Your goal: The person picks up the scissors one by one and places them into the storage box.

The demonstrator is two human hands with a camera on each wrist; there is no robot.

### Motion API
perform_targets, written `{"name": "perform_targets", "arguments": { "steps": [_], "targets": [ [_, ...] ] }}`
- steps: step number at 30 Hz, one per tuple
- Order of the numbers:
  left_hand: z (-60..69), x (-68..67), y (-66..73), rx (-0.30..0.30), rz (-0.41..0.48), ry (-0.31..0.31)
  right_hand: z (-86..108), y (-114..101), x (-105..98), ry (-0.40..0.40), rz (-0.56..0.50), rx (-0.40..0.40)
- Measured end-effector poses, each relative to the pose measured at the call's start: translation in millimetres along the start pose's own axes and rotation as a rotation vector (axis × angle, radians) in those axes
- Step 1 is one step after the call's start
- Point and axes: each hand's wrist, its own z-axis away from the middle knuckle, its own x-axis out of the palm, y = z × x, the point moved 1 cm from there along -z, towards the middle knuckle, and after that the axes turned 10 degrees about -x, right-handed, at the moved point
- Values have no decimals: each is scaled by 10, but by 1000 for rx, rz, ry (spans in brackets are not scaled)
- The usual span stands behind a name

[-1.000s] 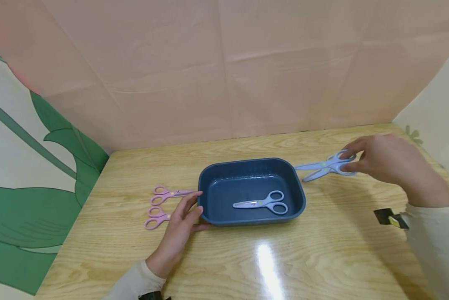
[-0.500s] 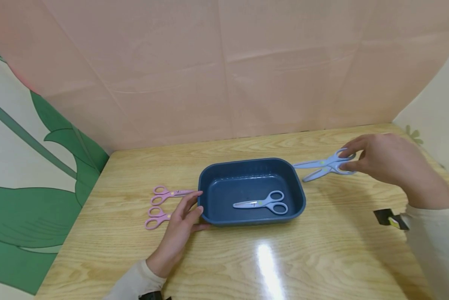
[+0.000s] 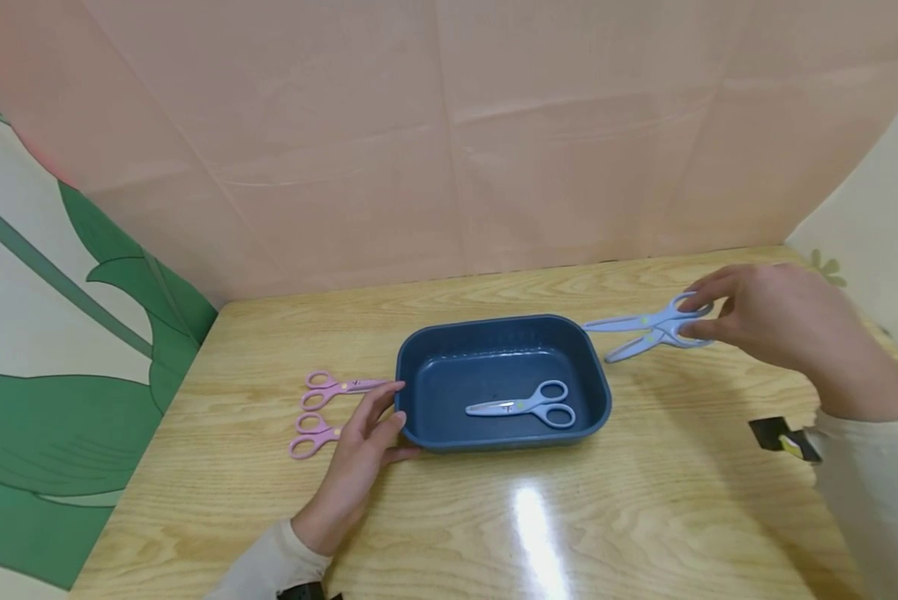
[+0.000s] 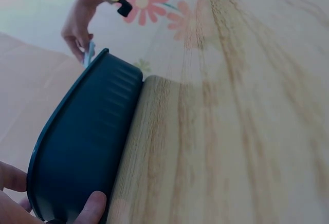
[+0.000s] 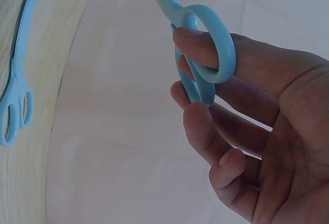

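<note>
In the head view, my left hand (image 3: 358, 442) holds the left end of a dark blue plastic tray (image 3: 599, 367), with fingers at the rim and one digit against the near outer wall. Light blue scissors (image 3: 519, 407) lie inside the tray. To the right, my right hand (image 3: 779, 325) grips a second pair of light blue scissors (image 5: 222, 44) by the handles, tip pointing toward the tray. A third light blue pair (image 5: 19, 75) lies on the table below the held one; in the head view the two overlap. The right wrist view shows a finger and thumb around the held loops.
Two pink scissors lie left of the tray, the upper pair (image 3: 328, 390) and the lower pair (image 3: 310, 437), partly covered by my left hand. The wood-grain table (image 3: 449, 533) meets a pinkish wall covering (image 3: 449, 167) at the back. A white wall (image 3: 876, 217) stands at the right.
My right hand has lifted the held scissors slightly, their tip shifting up and left in the view away from the pair below. The left hand and tray have not moved.
</note>
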Motion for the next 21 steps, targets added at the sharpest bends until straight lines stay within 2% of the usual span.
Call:
{"name": "perform_targets", "arguments": {
  "steps": [12,21],
  "targets": [
    [10,-4,-8,-14,-7,-5,-13,-69,19,-15,-5,-6],
    [6,-8,-9,8,-12,-11,-41,-135,48,-48,-30,-26]
  ]
}}
